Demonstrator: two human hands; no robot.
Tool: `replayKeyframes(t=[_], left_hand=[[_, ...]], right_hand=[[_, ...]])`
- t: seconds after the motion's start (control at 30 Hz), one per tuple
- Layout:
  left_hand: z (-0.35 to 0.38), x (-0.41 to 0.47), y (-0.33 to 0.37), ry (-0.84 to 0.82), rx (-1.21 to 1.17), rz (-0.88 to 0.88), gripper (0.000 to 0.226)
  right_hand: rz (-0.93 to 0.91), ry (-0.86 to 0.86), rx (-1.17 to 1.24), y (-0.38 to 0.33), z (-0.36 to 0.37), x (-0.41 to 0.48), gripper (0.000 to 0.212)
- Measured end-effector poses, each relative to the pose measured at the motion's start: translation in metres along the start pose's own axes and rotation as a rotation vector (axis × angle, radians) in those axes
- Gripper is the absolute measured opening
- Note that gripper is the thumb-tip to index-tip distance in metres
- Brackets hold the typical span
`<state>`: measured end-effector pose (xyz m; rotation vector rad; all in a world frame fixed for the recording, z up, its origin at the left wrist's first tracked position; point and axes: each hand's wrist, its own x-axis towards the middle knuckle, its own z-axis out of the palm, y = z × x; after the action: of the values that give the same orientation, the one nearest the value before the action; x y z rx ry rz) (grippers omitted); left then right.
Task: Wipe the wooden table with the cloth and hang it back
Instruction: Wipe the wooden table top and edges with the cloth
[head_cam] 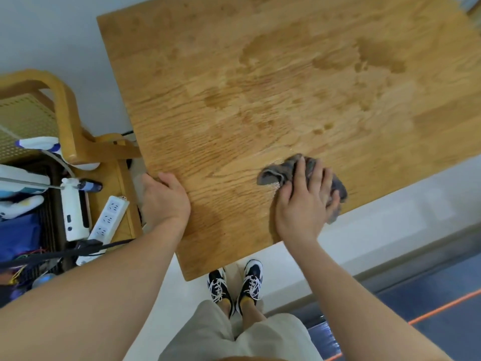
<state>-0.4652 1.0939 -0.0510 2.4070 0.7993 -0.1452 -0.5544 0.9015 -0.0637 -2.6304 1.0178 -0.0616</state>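
The wooden table [260,87] fills the middle of the head view, with darker wet patches across its top. A crumpled grey cloth [273,175] lies near the table's near right edge. My right hand [304,201] presses down on the cloth with straight, spread fingers, and part of the cloth hangs past the edge. My left hand [165,198] grips the table's left edge, with the thumb on top and the fingers curled over the side.
A wooden chair [59,108] stands left of the table with a spray bottle [39,144] on it. Beside it lie a white power strip [109,220], a white device [74,212] and cables. My shoes [234,285] stand at the table's near corner.
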Motion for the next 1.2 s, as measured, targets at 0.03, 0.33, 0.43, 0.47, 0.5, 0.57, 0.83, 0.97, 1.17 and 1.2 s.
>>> replayKeyframes(t=[0.03, 0.33, 0.43, 0.47, 0.5, 0.57, 0.83, 0.97, 1.17, 1.2], left_hand=[[0.0, 0.001, 0.0, 0.003, -0.004, -0.001, 0.026], [-0.001, 0.003, 0.0, 0.007, 0.013, 0.0, 0.024], [-0.001, 0.003, 0.001, 0.019, 0.027, 0.001, 0.018], [-0.001, 0.002, 0.001, 0.018, 0.029, -0.001, 0.018], [0.0, 0.002, 0.002, 0.018, 0.024, -0.001, 0.018], [0.002, 0.004, 0.001, 0.032, 0.013, 0.003, 0.019], [0.001, 0.005, 0.0, 0.037, -0.003, 0.012, 0.015], [0.004, 0.006, -0.002, 0.013, -0.015, 0.013, 0.016], [-0.003, 0.008, -0.002, -0.033, -0.094, -0.031, 0.031], [-0.004, 0.009, -0.003, -0.068, -0.14, -0.053, 0.031]], right_hand=[[-0.118, -0.023, 0.003, -0.019, 0.008, -0.019, 0.056], [-1.002, -0.19, -0.059, 0.044, -0.015, 0.006, 0.045], [-0.426, -0.04, 0.041, 0.043, -0.021, 0.039, 0.05], [-0.227, 0.008, 0.05, 0.025, -0.015, 0.039, 0.052], [-0.107, 0.017, 0.052, 0.003, -0.008, 0.033, 0.055], [-0.179, -0.033, 0.032, -0.042, 0.008, 0.01, 0.058], [-0.782, -0.17, 0.094, -0.047, 0.019, -0.029, 0.041], [-0.184, -0.005, 0.167, -0.026, 0.005, 0.002, 0.045], [-0.247, -0.071, 0.003, -0.113, 0.037, -0.045, 0.049], [-0.285, -0.094, -0.029, -0.114, 0.039, -0.051, 0.048]])
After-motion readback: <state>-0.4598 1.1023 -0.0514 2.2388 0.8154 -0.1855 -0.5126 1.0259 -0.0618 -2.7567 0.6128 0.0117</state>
